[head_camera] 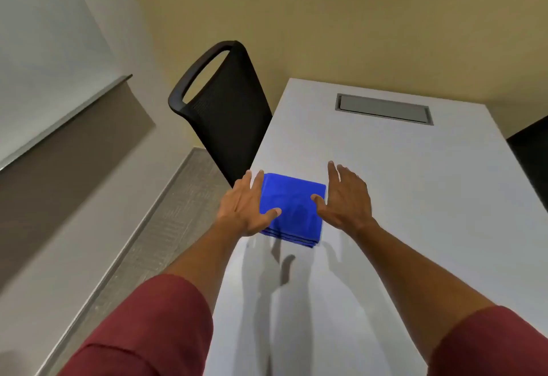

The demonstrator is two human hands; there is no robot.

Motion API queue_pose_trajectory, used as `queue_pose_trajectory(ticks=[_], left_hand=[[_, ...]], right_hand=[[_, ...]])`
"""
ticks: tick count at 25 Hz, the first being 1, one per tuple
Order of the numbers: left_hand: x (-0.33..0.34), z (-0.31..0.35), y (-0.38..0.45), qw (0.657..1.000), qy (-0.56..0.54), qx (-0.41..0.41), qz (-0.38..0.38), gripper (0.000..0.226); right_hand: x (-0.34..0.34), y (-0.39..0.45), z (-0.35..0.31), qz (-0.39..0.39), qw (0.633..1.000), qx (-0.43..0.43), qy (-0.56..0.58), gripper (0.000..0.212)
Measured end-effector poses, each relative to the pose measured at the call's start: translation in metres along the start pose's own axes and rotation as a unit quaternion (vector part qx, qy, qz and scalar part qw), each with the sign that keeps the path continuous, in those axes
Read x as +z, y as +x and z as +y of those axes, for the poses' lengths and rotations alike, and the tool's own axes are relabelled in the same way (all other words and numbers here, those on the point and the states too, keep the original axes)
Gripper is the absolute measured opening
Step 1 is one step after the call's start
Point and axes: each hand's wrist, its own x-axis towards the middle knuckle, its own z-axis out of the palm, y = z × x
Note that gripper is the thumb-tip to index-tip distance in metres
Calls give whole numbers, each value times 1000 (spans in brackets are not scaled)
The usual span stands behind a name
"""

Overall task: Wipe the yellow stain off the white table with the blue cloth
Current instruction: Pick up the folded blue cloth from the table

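step in hand looks like reaching for the blue cloth [292, 209], folded flat on the white bench [415, 197] between both hands. left hand [246, 206] and right hand [345, 197] are spread, grasping nothing, thumbs over the cloth's edges. no yellow stain visible. next: pinch the cloth, find the stain. no readable writing or brands.

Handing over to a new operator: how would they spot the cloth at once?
Start at the long white table beside the black chair. Near its left edge lies the blue cloth, folded square, between the left hand and right hand. Nothing else is blue.
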Motion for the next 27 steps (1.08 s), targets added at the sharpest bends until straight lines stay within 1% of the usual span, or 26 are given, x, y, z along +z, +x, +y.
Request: queue_pose_trajectory(ticks=[3, 6, 8, 11, 14, 16, 17, 18, 19, 20, 21, 22, 23, 24, 26, 27], left_hand=[[20, -16, 41, 999, -46, 20, -18, 86], [40, -29, 89, 995, -64, 27, -67, 73], [54, -35, 119, 994, -62, 32, -83, 65], [78, -43, 156, 991, -82, 38, -97, 60], [95, -50, 177, 989, -91, 44, -111, 47], [102, -53, 190, 989, -88, 47, -108, 38], [105, -54, 195, 989, -89, 49, -104, 35], [106, -54, 199, 989, -88, 53, -102, 34], [108, -53, 202, 990, -86, 59, -98, 33], [110, -53, 205, 990, -80, 64, -99, 33], [111, -52, 208, 990, -76, 68, -96, 32], [112, -51, 210, 991, -73, 67, -94, 32], [113, -51, 213, 991, -74, 64, -94, 31], [113, -51, 214, 991, -76, 59, -98, 29], [111, -52, 217, 989, -85, 51, -109, 23], [110, -52, 218, 988, -89, 49, -113, 20]], right_hand=[[23, 31, 7, -6, 999, 33, 25, 75], [46, 61, 15, -62, 993, 69, 66, 57], [60, 79, 23, -100, 984, 103, 106, 49], [82, 107, 37, -118, 977, 131, 122, 37], [97, 126, 43, -124, 977, 133, 112, 36], [106, 137, 45, -128, 975, 139, 114, 38], [109, 141, 44, -130, 975, 139, 110, 36], [114, 144, 44, -136, 974, 141, 111, 28], [119, 147, 44, -142, 974, 144, 101, 15], [124, 150, 45, -146, 973, 148, 98, 14], [126, 153, 43, -152, 973, 149, 93, 25], [126, 155, 42, -155, 972, 143, 99, 30], [126, 158, 42, -158, 972, 141, 102, 22], [125, 159, 42, -159, 973, 130, 109, 9], [124, 161, 44, -160, 973, 121, 111, 21], [123, 162, 44, -163, 973, 121, 113, 23]])
